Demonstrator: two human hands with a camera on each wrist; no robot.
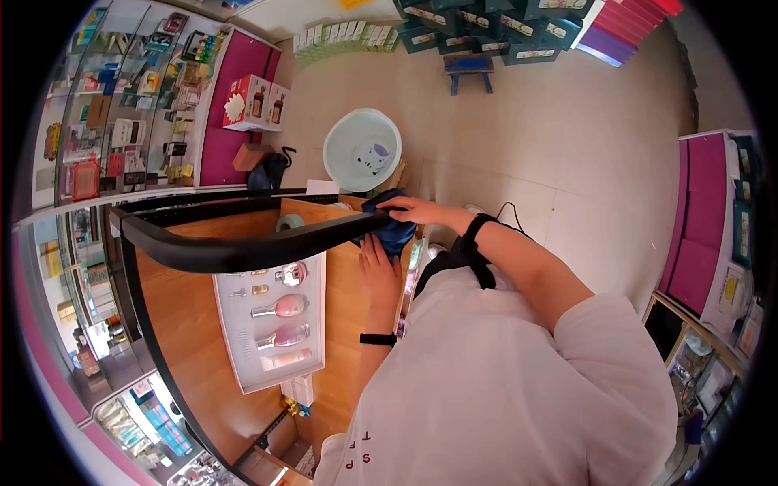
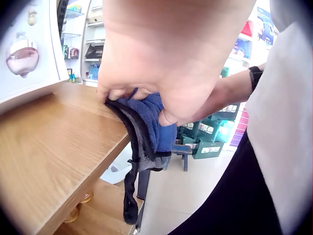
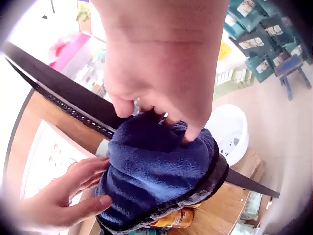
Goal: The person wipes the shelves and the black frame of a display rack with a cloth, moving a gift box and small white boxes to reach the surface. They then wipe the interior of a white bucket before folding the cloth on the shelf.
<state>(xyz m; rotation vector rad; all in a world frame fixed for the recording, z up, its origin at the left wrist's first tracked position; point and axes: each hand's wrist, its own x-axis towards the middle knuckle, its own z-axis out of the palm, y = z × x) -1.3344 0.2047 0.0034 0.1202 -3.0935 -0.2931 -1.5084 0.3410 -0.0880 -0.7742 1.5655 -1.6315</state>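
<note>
A dark blue fleecy cloth [image 3: 156,171] with black edging hangs over the edge of the wooden counter [image 2: 54,142], beside a black curved frame bar [image 1: 243,253]. My right hand [image 1: 417,211] grips the cloth from above at the end of the bar, its fingers [image 3: 193,131] bent into the fabric. Lower down, my left hand [image 1: 378,267] touches the cloth's near side with mostly straight fingers. In the right wrist view the left thumb [image 3: 101,201] lies along the cloth's edge. A black strip [image 2: 130,196] dangles from the cloth in the left wrist view.
A white tray [image 1: 320,356] of pink bottles lies on the counter inside the frame. A pale basin [image 1: 336,150] stands on the floor beyond, with a small blue stool [image 1: 468,63] and green boxes [image 1: 519,32] farther back. Glass display shelves [image 1: 101,134] line the left.
</note>
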